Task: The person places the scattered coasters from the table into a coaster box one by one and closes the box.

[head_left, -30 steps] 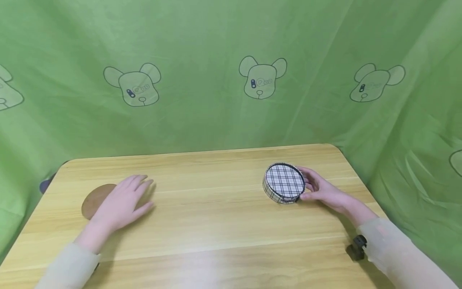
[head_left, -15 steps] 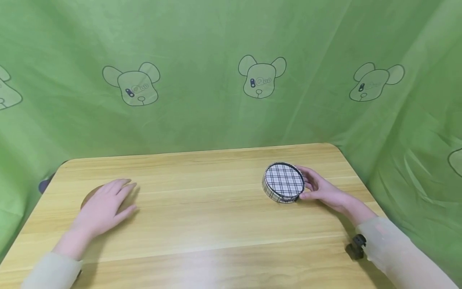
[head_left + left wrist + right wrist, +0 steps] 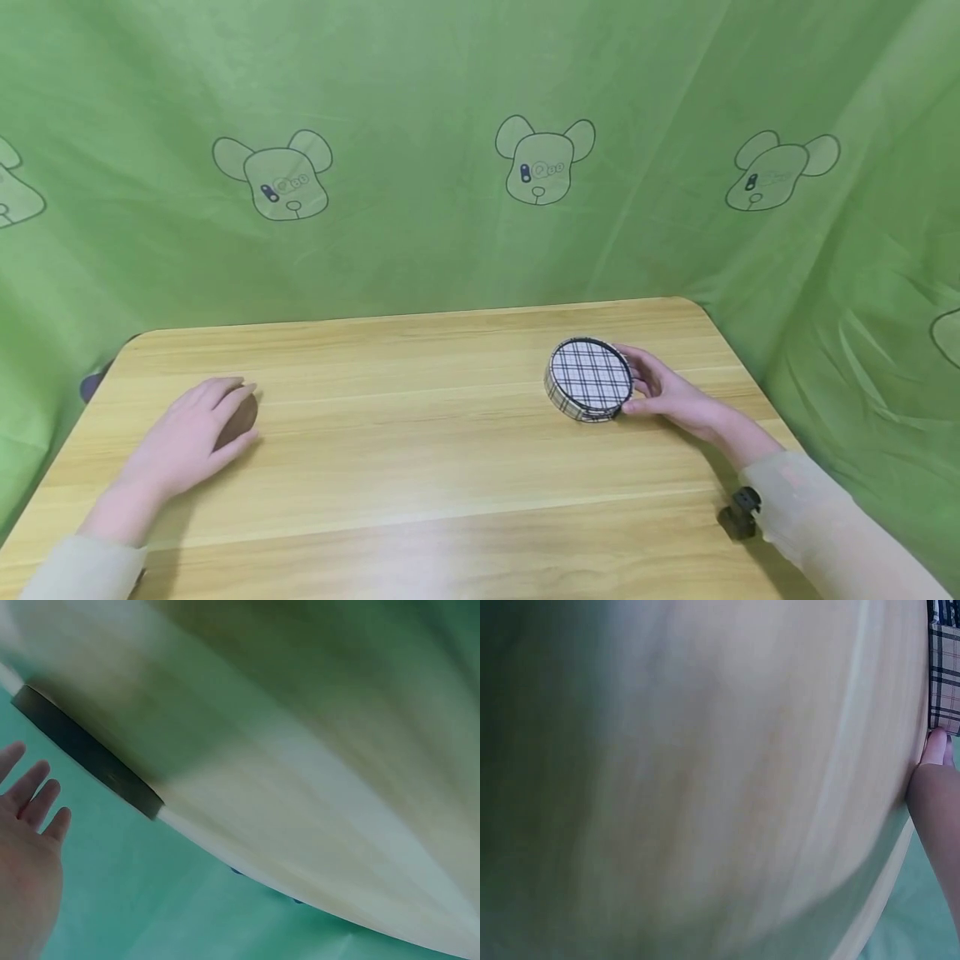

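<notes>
On the left of the wooden table (image 3: 420, 467) lies a flat brown disc (image 3: 242, 417), mostly hidden beneath my left hand (image 3: 180, 437) in the head view. The left wrist view shows the disc's dark edge (image 3: 86, 750), with the hand's straight, slightly spread fingers a short gap away from it. On the right, a round box (image 3: 591, 375) in black-and-white plaid sits with its lid face up. My right hand (image 3: 667, 400) holds its right side, thumb at the near edge and fingers curved behind. In the right wrist view a digit meets the box's plaid wall (image 3: 945, 675).
Green cloth (image 3: 420, 250) printed with bear heads hangs behind the table and along both sides. A dark purple thing (image 3: 93, 383) shows just past the table's left edge. A small black device (image 3: 741, 512) is at the right sleeve.
My left hand has moved left and toward me, over the brown disc, which now shows between thumb and fingers. The right hand and plaid box have stayed in place.
</notes>
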The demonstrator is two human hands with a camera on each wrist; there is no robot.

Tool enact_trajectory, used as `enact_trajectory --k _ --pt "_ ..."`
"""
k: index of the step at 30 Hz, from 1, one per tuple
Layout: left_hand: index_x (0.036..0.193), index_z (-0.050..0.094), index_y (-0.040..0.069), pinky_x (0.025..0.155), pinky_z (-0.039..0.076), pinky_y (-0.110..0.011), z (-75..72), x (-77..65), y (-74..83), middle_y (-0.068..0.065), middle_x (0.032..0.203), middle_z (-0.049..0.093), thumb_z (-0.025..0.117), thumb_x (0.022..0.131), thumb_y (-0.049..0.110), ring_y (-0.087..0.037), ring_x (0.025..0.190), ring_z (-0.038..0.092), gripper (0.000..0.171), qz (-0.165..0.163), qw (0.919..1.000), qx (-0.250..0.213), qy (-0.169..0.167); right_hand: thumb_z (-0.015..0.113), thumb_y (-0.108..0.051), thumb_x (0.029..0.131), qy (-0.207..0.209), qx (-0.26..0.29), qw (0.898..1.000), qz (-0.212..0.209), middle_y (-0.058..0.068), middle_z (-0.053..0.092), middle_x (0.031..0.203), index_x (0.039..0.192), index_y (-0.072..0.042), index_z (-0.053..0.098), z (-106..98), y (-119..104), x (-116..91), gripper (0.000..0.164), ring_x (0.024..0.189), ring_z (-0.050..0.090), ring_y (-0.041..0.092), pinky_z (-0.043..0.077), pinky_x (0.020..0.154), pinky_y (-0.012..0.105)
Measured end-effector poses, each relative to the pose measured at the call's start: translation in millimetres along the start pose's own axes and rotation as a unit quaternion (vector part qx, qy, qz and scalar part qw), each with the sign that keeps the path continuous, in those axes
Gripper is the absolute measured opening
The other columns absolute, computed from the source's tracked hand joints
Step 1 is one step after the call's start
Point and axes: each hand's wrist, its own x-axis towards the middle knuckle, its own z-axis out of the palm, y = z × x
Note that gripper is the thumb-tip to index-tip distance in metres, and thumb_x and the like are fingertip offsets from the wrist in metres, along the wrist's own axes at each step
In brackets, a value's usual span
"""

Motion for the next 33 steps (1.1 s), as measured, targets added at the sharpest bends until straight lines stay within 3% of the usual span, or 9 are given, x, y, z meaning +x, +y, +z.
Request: enact_trajectory --k 15,23,33 --pt "0.147 0.056 0.001 0.111 0.039 -0.070 -3.6 -18.6 -24.5 -0.029 0.148 0.054 0.087 0.082 0.045 -0.052 0.133 0.050 0.084 -0.020 0.9997 -0.014 0.004 0.074 0.006 0.089 0.002 -0.001 1.000 0.004 0.036 0.010 0.170 0.168 0.000 0.010 0.1 -0.7 -0.9 0.101 0.127 0.049 -0.012 0.043 0.107 0.007" --pt "0.148 0.054 0.001 0.128 0.027 -0.062 -5.1 -30.0 -33.5 -0.030 0.149 0.051 0.088 0.080 0.047 -0.053 0.135 0.047 0.089 -0.039 0.9991 -0.014 0.001 0.074 0.006 0.089 0.001 -0.002 1.000 0.004 0.036 0.010 0.170 0.168 0.001 0.010 -0.1 -1.4 -0.6 0.101 0.127 0.050 -0.013 0.044 0.106 0.007" --pt "0.148 0.052 -0.002 0.107 0.040 -0.073 -1.2 -30.8 -43.2 -0.034 0.146 0.052 0.092 0.073 0.049 -0.055 0.129 0.049 0.099 -0.046 0.9988 -0.014 -0.004 0.074 0.006 0.089 0.003 -0.005 1.000 0.002 0.037 0.011 0.169 0.167 0.001 0.011 0.5 -1.3 -0.6 0.101 0.127 0.049 -0.013 0.044 0.106 0.007"
